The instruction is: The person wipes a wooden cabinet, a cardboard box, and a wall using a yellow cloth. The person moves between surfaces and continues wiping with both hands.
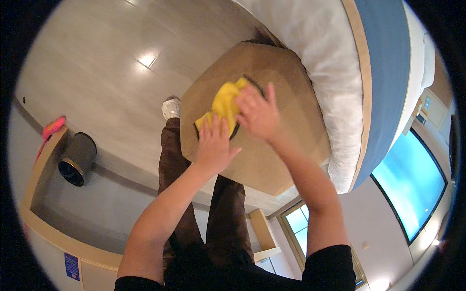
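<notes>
A yellow cloth (pixel 224 100) with dark edging lies rumpled on a tan, flat-topped padded piece (pixel 269 160), perhaps an ottoman. My left hand (pixel 213 149) rests on the cloth's near left end, fingers spread and laid over it, thumb out to the side. At the far right end, my right hand (pixel 258 112) has its fingers bent over the cloth, with the thumb close by; it is slightly blurred. What the fingertips do beneath the cloth is hidden.
A bed with white bedding (pixel 336 109) and a blue runner (pixel 387 72) borders the right. At left are a dark waste bin (pixel 82 154), a pink duster (pixel 54 125) and a wooden desk edge (pixel 72 236). A lit screen (pixel 411 185) stands far right. My shoe (pixel 171 108) is beside the padded piece.
</notes>
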`<state>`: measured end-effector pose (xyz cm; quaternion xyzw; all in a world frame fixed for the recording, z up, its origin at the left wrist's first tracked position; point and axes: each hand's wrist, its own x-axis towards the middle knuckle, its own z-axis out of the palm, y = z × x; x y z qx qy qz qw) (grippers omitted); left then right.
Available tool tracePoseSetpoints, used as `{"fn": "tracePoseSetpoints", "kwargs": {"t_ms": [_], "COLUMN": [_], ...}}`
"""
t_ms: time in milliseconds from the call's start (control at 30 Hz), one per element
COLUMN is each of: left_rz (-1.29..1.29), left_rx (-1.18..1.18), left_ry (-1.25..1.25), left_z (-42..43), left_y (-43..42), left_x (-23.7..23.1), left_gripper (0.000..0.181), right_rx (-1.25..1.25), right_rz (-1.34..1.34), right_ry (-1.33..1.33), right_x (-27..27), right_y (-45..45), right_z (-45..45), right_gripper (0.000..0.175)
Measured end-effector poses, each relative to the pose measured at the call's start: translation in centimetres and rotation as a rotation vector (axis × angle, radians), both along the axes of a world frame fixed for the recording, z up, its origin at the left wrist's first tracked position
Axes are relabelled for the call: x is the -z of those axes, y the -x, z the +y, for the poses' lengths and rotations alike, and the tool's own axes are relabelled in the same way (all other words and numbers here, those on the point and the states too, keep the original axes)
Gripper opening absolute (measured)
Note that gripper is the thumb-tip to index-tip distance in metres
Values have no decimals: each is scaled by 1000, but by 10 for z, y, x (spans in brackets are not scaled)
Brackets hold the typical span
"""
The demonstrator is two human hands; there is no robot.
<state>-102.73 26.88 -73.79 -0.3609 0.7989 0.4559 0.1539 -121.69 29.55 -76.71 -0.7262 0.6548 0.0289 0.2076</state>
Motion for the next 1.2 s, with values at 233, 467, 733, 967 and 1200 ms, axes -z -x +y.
{"fn": "tracePoseSetpoints", "kwargs": {"t_ms": [233,467,733,967,1200], "left_rz": [57,-33,91,142,334], "left_rx": [-98,-26,66,336,524], "left_ry": [103,142,330,558,635], "left_z": [-9,26,35,106,188], "left_y": [100,61,125,215,307], "left_x": [49,30,30,21,44], "left_gripper": [92,92,85,85,64], "right_rx": [202,339,616,865,1142], "right_rz": [271,43,109,173,313], "right_ry": [198,177,311,266,291], "right_x": [23,36,19,15,27], "right_y": [85,15,77,137,204], "right_z": [-29,27,54,196,311], "right_gripper": [47,51,56,58,66]}}
